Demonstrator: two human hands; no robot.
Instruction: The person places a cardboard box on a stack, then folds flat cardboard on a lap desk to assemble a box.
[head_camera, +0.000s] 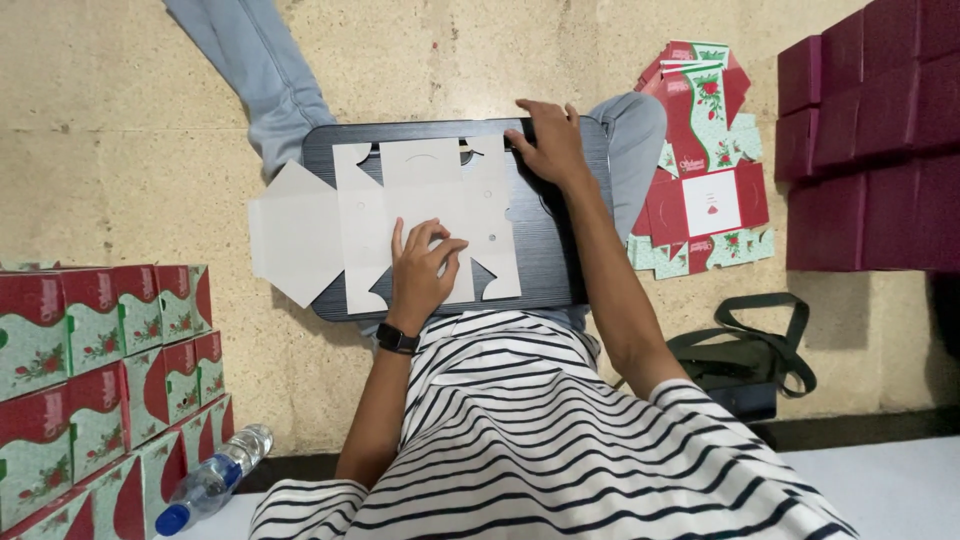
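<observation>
A flat, unfolded cardboard box blank (400, 215) lies white side up across a small black lap table (555, 245). My left hand (422, 268) presses down on the blank's near middle, fingers bent, with a black watch on the wrist. My right hand (548, 140) rests flat on the blank's far right corner at the table's back edge. The blank's left flaps hang past the table's left edge over the floor.
Folded red-and-green boxes (100, 385) are stacked at the left. A plastic water bottle (212, 480) lies by them. Flat printed blanks (705, 165) are piled on the floor at right, beside dark red boxes (870, 140). A black bag (745, 365) sits near my right side.
</observation>
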